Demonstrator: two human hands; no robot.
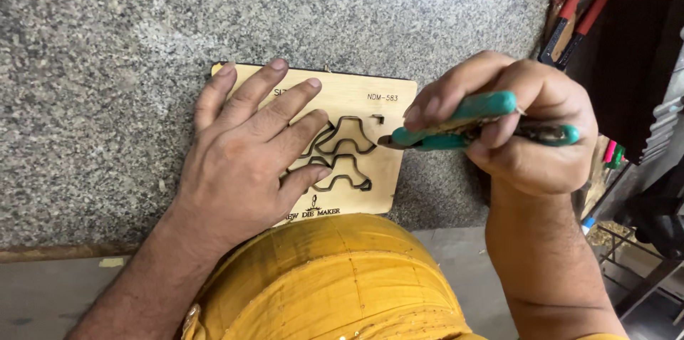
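The left hand (246, 148) lay flat, fingers spread, gripping nothing, pressing the wooden die board (356, 108) onto the granite slab (107, 62). Bent steel rule (342, 144) already sat in the board's slots; a short piece at 1 o'clock appeared unfinished. The right hand (520, 123), at 3 o'clock, was closed around green-handled pliers (456, 130), tip at the board's right edge. Open slab remained toward 9 and 12 o'clock; red-handled tools (584, 5) crowded 2 o'clock.
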